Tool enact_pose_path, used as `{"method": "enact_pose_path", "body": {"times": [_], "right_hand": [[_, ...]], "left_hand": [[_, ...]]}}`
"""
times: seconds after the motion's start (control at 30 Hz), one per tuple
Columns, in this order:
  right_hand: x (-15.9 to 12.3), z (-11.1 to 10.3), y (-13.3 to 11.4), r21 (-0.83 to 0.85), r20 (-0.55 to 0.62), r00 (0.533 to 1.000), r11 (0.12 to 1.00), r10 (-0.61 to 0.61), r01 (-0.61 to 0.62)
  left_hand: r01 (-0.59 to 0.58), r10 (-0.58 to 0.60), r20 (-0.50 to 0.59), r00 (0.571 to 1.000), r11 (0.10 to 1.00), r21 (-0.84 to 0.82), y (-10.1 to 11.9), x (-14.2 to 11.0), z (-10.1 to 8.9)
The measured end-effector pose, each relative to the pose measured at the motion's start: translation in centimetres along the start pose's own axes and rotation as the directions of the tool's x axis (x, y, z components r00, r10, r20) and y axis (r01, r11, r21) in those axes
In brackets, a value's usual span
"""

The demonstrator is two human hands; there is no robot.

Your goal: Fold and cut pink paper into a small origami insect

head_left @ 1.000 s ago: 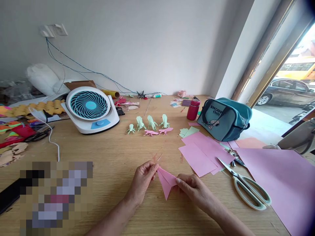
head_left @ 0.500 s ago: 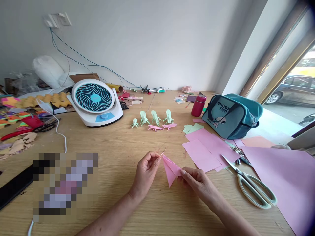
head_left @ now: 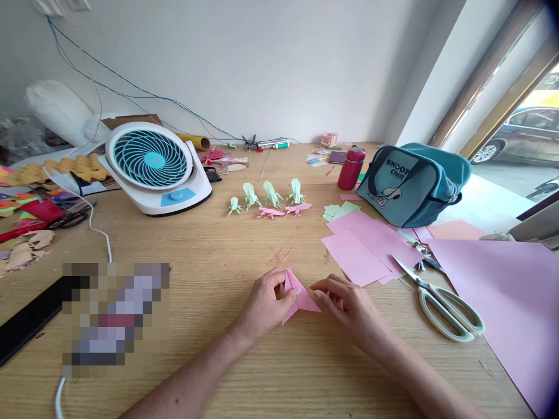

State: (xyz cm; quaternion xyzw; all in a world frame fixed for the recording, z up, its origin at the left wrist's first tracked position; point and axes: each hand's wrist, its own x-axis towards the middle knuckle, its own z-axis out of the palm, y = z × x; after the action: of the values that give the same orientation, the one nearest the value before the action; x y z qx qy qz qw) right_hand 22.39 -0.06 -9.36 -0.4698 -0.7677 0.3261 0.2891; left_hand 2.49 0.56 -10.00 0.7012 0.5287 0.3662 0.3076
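A piece of folded pink paper, with pointed corners, is between my hands above the wooden table. My left hand is closed on its left side, the thumb pressed flat over the front. At the paper's right edge, the thumb and forefinger of my right hand are pinched together; the other fingers curl in. Beyond the hands, a thin pale strip lies on the tabletop. Further back stand several light green folded-paper insects, with two pink ones in front of them.
Pink sheets and scissors lie right of my hands. Behind them are a red flask and a teal bag. A white fan stands back left. A black object and a blurred-out patch are nearer left.
My left hand has shifted from the paper's top tip to its left side, thumb across the front. The paper has turned, and my right fingers have moved along its right edge. The view has tilted slightly.
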Motion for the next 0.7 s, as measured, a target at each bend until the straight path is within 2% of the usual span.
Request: {"method": "enact_pose_path", "body": {"times": [0.07,0.17,0.5,0.7], "right_hand": [[0.0,-0.1,0.1,-0.022,-0.040,0.999,1.000,-0.004,0.003],[0.1,0.1,0.4,-0.020,-0.028,1.000,1.000,-0.011,0.011],[0.4,0.2,0.8,-0.087,-0.018,1.000,0.996,0.010,-0.011],[0.4,0.1,0.8,-0.100,0.000,1.000,0.995,0.000,0.000]], "left_hand": [[0.000,-0.002,0.048,0.999,0.999,0.036,0.0,0.0,-0.1],[-0.034,0.028,0.098,0.995,0.998,0.057,0.0,-0.3,0.1],[-0.021,-0.015,0.176,0.984,0.979,0.203,0.8,-0.7,0.9],[-0.062,0.012,0.195,0.981,0.966,0.251,0.6,-1.0,1.0]]}}
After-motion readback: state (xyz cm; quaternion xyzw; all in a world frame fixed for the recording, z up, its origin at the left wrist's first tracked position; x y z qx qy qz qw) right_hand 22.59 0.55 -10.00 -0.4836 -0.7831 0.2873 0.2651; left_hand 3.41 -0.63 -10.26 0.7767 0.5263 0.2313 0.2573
